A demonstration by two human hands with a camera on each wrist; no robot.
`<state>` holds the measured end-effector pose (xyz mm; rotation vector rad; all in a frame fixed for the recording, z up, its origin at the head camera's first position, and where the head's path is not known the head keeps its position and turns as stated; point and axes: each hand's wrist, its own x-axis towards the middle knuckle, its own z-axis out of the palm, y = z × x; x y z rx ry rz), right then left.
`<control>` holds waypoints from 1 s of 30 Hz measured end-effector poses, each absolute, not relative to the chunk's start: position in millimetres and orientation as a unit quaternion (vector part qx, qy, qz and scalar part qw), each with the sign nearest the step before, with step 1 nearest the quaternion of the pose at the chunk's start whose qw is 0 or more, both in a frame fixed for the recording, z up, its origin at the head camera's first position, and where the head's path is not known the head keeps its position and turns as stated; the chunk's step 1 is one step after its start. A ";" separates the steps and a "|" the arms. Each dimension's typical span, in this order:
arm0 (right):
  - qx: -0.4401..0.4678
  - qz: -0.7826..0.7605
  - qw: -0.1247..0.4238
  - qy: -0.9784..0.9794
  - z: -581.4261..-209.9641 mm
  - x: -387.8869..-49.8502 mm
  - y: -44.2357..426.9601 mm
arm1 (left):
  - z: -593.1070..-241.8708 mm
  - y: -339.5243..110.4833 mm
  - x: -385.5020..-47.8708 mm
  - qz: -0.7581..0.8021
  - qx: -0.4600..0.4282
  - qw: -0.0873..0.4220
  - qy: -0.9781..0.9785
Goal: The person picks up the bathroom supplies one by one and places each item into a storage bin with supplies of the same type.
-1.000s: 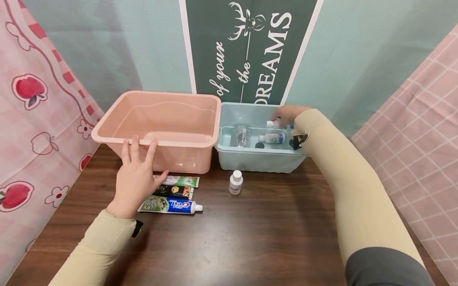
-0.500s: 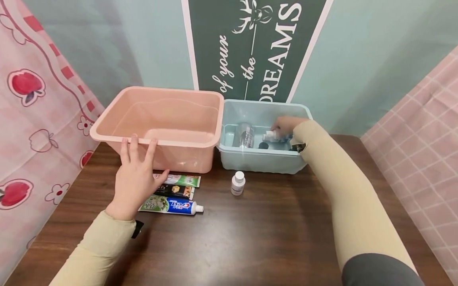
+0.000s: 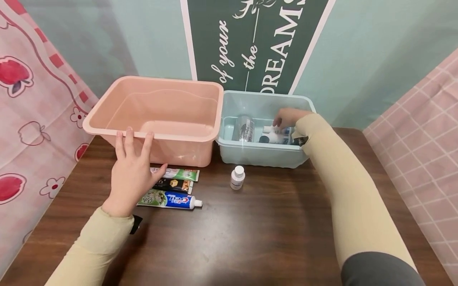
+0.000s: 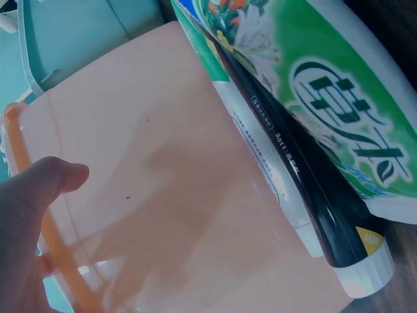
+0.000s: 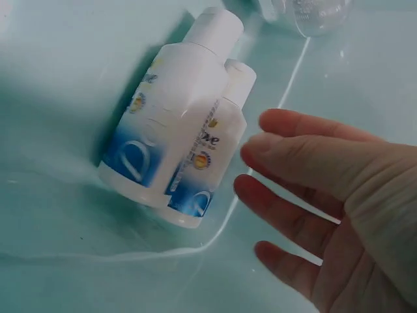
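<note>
Gently steer the empty right hand around bottles in the blue bin; leftward, the left hand seems unclenched.

Two bins, three tubes, one upright white bottle, two blue-white bottles, one clear bottle, two hands.

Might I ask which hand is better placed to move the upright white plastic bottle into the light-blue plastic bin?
Probably the right hand: its fingers look empty inside the bin, and the bottle stands just outside; the left hand touches the pink plastic tub.
</note>
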<state>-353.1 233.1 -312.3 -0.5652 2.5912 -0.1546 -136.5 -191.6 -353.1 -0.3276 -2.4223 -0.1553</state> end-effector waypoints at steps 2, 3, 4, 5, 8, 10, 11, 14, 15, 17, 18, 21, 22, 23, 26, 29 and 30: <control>-0.208 -0.049 0.225 0.951 -309.7 -352.3 233.9 | -352.2 -190.3 -135.1 -0.063 -0.126 0.337 -0.931; -0.212 -0.045 0.217 0.952 -307.6 -351.3 234.1 | -351.9 -189.7 -134.3 -0.064 -0.126 0.335 -0.931; -0.215 -0.040 0.210 0.953 -305.6 -350.1 234.1 | -351.8 -189.3 -133.5 -0.065 -0.126 0.334 -0.932; -0.216 -0.038 0.207 0.953 -303.0 -348.3 233.7 | -351.6 -189.0 -132.7 -0.065 -0.127 0.334 -0.932; -0.219 -0.039 0.210 0.952 -294.3 -342.2 231.8 | -351.3 -189.0 -131.6 -0.064 -0.128 0.336 -0.931; -0.222 -0.045 0.216 0.950 -287.1 -337.8 230.2 | -350.6 -189.8 -132.1 -0.062 -0.129 0.339 -0.930; -0.224 -0.047 0.217 0.949 -283.3 -335.9 229.3 | -350.2 -190.3 -132.7 -0.061 -0.129 0.340 -0.930; -0.231 -0.036 0.210 0.949 -271.1 -330.9 227.5 | -349.5 -192.0 -134.4 -0.060 -0.127 0.338 -0.931; -0.230 -0.032 0.207 0.950 -267.2 -329.7 227.1 | -349.6 -192.6 -134.8 -0.059 -0.126 0.336 -0.932; -0.232 -0.021 0.199 0.952 -258.7 -326.7 227.8 | -348.8 -193.3 -136.1 -0.059 -0.127 0.334 -0.932; -0.234 -0.018 0.194 0.952 -254.7 -325.0 228.0 | -348.6 -193.5 -136.5 -0.059 -0.128 0.334 -0.932; -0.241 -0.018 0.186 0.952 -245.8 -319.7 227.5 | -348.1 -194.0 -136.4 -0.060 -0.129 0.336 -0.931; -0.244 -0.018 0.186 0.952 -243.8 -317.5 227.1 | -347.9 -194.1 -136.1 -0.060 -0.129 0.337 -0.931; -0.246 -0.018 0.185 0.951 -242.3 -315.0 226.7 | -347.6 -194.2 -135.6 -0.061 -0.129 0.337 -0.931; -0.246 -0.013 0.184 0.951 -238.6 -304.7 224.9 | -346.2 -194.3 -134.3 -0.061 -0.129 0.336 -0.931; -0.249 -0.013 0.186 0.950 -237.2 -292.7 222.9 | -344.2 -193.9 -133.7 -0.060 -0.129 0.333 -0.932; -0.254 -0.014 0.186 0.949 -237.0 -288.6 222.0 | -343.5 -193.6 -133.9 -0.060 -0.129 0.333 -0.932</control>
